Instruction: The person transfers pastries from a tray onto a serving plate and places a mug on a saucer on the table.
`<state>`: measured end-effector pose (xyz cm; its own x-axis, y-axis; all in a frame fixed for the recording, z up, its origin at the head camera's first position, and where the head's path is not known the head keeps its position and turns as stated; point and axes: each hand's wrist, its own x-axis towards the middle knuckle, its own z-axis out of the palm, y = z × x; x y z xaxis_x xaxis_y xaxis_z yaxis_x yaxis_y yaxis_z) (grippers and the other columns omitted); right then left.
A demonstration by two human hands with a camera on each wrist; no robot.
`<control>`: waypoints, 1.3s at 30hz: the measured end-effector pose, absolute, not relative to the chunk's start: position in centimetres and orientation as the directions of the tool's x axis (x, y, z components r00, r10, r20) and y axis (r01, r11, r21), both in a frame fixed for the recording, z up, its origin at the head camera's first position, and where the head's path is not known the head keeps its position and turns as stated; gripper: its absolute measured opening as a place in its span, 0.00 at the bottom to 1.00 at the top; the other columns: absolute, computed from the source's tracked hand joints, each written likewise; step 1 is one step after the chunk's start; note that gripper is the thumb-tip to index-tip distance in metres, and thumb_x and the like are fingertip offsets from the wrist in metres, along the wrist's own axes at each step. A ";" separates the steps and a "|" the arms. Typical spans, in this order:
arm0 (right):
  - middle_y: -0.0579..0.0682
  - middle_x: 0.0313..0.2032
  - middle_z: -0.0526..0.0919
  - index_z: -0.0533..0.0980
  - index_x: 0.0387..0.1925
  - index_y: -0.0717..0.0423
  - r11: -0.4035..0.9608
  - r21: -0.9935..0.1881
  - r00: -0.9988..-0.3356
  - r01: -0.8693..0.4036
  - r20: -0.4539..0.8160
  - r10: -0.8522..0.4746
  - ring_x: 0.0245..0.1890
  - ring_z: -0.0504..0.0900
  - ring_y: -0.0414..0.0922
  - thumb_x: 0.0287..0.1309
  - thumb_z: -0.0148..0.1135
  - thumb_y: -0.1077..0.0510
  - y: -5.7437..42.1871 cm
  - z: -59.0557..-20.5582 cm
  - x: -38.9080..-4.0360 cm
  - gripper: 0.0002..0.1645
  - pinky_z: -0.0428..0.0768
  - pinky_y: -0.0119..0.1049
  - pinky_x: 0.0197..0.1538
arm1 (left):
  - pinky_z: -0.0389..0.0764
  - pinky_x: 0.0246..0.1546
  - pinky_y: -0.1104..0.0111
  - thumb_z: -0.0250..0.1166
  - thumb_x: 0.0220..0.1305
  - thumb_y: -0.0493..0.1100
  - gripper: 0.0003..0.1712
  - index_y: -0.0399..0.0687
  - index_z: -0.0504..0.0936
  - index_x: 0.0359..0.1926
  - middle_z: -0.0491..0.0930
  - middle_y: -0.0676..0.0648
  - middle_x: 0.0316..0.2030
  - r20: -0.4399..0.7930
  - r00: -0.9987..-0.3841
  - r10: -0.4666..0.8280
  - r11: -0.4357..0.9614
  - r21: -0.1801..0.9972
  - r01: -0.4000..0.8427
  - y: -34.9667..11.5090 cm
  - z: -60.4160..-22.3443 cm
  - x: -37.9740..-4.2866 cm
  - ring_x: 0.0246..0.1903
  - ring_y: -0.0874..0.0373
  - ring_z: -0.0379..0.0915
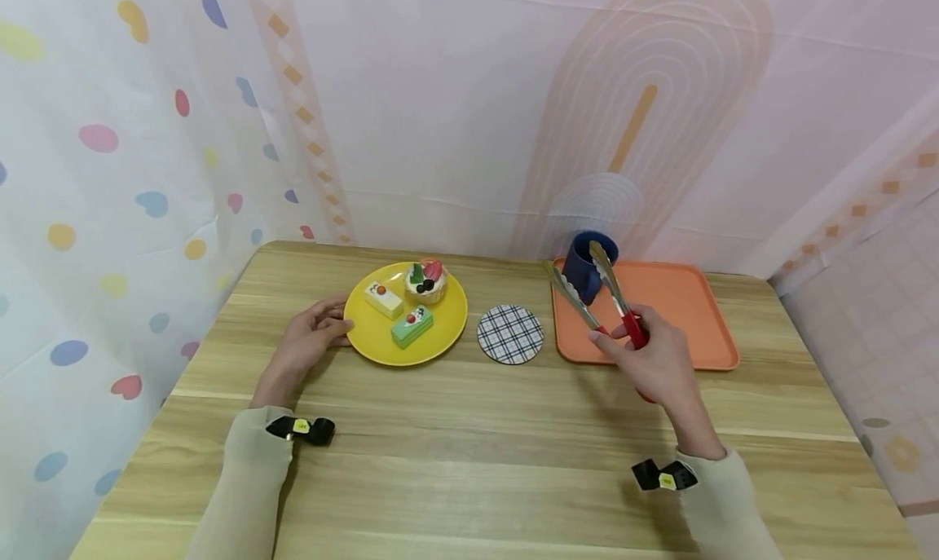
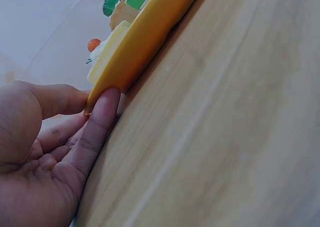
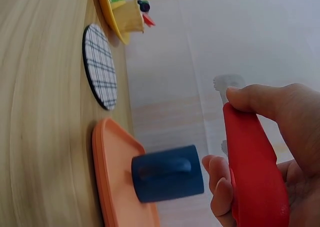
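Observation:
My left hand (image 1: 311, 337) pinches the left rim of a yellow plate (image 1: 359, 344), thumb and fingers on either side of the edge in the left wrist view. On the plate sit a pale yellow cake slice (image 1: 385, 299), a green cake slice (image 1: 412, 327) and a fruit tart (image 1: 425, 283). In my right hand (image 1: 656, 356) is a pair of tongs (image 3: 252, 162) with red handles, its metal arms spread apart over the orange tray (image 1: 667, 299). Nothing is between the tong tips, which overlap a dark blue mug (image 1: 579, 271) in the head view.
A round plaid coaster (image 1: 510, 334) lies between the plate and the tray. The mug stands at the tray's back left. Behind the wooden table (image 1: 455, 454) hangs a patterned curtain (image 1: 433, 120), and another with coloured spots is at the left.

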<state>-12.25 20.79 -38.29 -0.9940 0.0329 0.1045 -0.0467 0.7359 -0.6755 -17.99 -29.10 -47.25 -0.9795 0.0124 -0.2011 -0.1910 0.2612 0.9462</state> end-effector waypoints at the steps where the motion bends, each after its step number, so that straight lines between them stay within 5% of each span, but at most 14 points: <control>1: 0.56 0.40 0.88 0.73 0.65 0.62 0.738 -0.674 -0.994 -0.041 0.102 0.039 0.28 0.82 0.45 0.58 0.72 0.36 21.1 -38.3 -12.2 0.45 0.80 0.35 0.30 | 0.89 0.46 0.73 0.60 0.76 0.41 0.34 0.44 0.62 0.78 0.70 0.39 0.60 -0.200 -0.980 0.014 0.263 0.946 -0.190 -29.1 -47.3 -18.0 0.42 0.70 0.80; 16: 0.59 0.44 0.87 0.70 0.67 0.64 0.754 -0.656 -0.991 0.037 0.074 0.112 0.30 0.82 0.41 0.61 0.69 0.34 24.6 -38.7 -11.7 0.47 0.78 0.35 0.32 | 0.88 0.46 0.74 0.59 0.77 0.41 0.34 0.44 0.61 0.78 0.69 0.37 0.62 -0.207 -0.978 0.023 0.260 0.946 -0.194 -29.0 -47.7 -18.0 0.42 0.70 0.79; 26: 0.62 0.45 0.87 0.71 0.66 0.65 0.756 -0.647 -0.985 0.097 0.046 0.166 0.36 0.84 0.50 0.61 0.68 0.33 26.6 -39.4 -11.1 0.47 0.78 0.34 0.34 | 0.89 0.46 0.73 0.58 0.75 0.36 0.33 0.38 0.61 0.77 0.70 0.39 0.58 -0.234 -0.971 0.037 0.239 0.946 -0.219 -28.1 -44.9 -17.0 0.40 0.69 0.79; 39: 0.64 0.46 0.87 0.69 0.66 0.67 0.782 -0.611 -0.982 0.122 0.041 0.185 0.40 0.84 0.55 0.63 0.65 0.33 28.9 -40.1 -10.5 0.48 0.77 0.34 0.34 | 0.89 0.46 0.74 0.58 0.77 0.40 0.33 0.45 0.61 0.79 0.69 0.46 0.57 -0.243 -0.970 0.008 0.260 0.937 -0.232 -29.3 -47.3 -18.4 0.41 0.71 0.79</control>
